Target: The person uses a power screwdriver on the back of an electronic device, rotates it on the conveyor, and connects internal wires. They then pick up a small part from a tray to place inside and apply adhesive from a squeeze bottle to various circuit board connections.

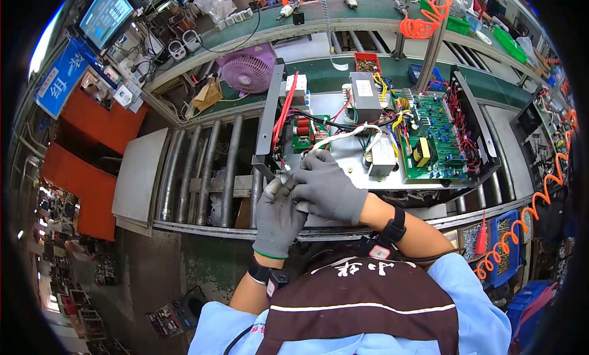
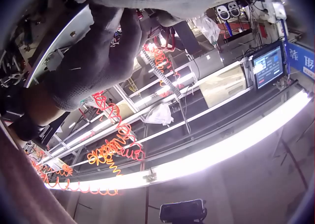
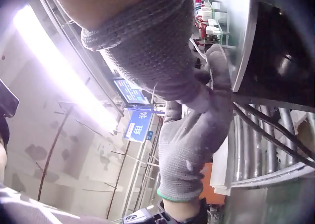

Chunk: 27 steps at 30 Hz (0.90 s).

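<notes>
- Chassis (image 1: pixel 343 162): open-topped, resting on the conveyor rollers (image 1: pixel 230 171) in front of the person, with its left panel (image 1: pixel 268 119) and right panel (image 1: pixel 475 119) upright.
- Left hand (image 1: pixel 277 223): gloved, at the chassis's near left corner, fingers directed toward the right hand; whether they grip anything cannot be told.
- Right hand (image 1: pixel 331 186): gloved, fingers bent, meeting the left hand; anything pinched between the two is hidden. The right wrist view likewise shows the gloves close together.
- White connector (image 1: pixel 287 168): just beyond the fingertips, beside the left panel.
- Parts in place: the large circuit board (image 1: pixel 429 134), the small board (image 1: pixel 304 127), the dark transformer (image 1: pixel 366 97) and the white-faced transformer (image 1: pixel 383 155) sit inside the chassis.
- Apparently unfinished: the top is uncovered; red wires (image 1: pixel 287 109) and a white cable (image 1: pixel 346 134) lie loosely over the parts. Which ends are joined cannot be told.
- Edges: the near rail (image 1: pixel 202 232) passes beneath the hands; the left panel's upright edge stands close to their fingertips.
- Room: judged widest leftward, over the rollers toward the metal sheets (image 1: pixel 141 177); rightward, the white-faced transformer narrows it.
</notes>
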Each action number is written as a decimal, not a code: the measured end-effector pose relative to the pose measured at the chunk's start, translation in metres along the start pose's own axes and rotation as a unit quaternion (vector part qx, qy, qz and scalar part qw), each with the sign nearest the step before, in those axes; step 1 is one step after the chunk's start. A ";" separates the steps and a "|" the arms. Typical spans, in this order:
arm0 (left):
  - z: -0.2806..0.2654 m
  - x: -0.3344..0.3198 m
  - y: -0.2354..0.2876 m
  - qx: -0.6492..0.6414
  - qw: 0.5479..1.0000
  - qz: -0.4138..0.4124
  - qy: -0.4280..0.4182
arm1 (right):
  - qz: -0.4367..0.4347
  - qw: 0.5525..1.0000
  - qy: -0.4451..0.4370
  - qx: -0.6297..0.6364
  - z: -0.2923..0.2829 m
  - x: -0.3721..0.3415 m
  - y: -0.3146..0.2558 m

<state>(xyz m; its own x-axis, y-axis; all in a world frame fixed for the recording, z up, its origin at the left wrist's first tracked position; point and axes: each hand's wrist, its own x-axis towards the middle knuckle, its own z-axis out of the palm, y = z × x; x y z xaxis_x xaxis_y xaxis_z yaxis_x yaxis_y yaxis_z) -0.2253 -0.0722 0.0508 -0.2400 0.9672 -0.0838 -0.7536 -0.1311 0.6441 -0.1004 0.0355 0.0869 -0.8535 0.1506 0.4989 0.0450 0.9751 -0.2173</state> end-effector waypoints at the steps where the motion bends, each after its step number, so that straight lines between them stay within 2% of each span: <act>1: 0.000 0.000 0.002 -0.037 0.999 -0.020 -0.024 | 0.011 1.000 -0.021 -0.008 0.001 0.001 -0.002; 3: 0.002 0.000 0.002 -0.075 0.995 -0.043 -0.049 | 0.025 0.999 -0.041 -0.018 0.004 0.001 -0.002; 5: 0.006 -0.001 0.003 0.047 0.998 -0.015 -0.043 | 0.029 0.999 -0.024 0.014 0.010 0.001 0.002; 9: 0.006 -0.002 0.006 0.087 0.996 -0.010 -0.023 | 0.057 0.996 0.030 0.053 0.007 0.008 0.005; 10: 0.010 -0.003 0.009 -0.039 0.997 -0.065 0.026 | 0.083 0.991 0.090 0.051 0.006 0.013 0.008; 11: 0.012 -0.004 0.012 -0.163 0.977 -0.118 0.074 | 0.109 0.981 0.151 0.048 0.006 0.018 0.011; 14: -0.016 -0.001 0.008 -0.183 0.971 -0.152 0.032 | 0.144 0.967 0.209 0.014 0.016 0.035 0.021; 15: -0.005 -0.002 0.009 -0.183 0.964 -0.160 0.104 | 0.140 0.966 0.216 -0.001 0.020 0.039 0.024; 19: -0.014 0.000 0.012 -0.172 0.965 -0.176 0.094 | 0.156 0.965 0.208 -0.046 0.029 0.048 0.032; 27: -0.014 0.004 0.011 -0.182 0.961 -0.184 0.094 | 0.179 0.963 0.196 -0.038 0.032 0.048 0.031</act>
<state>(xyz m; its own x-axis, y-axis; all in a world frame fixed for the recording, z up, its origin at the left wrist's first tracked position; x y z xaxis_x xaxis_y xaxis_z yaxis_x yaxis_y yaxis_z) -0.2431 -0.0729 0.0466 0.0040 0.9104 -0.4136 -0.9649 0.1121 0.2375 -0.1571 0.0682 0.0772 -0.5157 0.5148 0.6849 0.3501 0.8562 -0.3799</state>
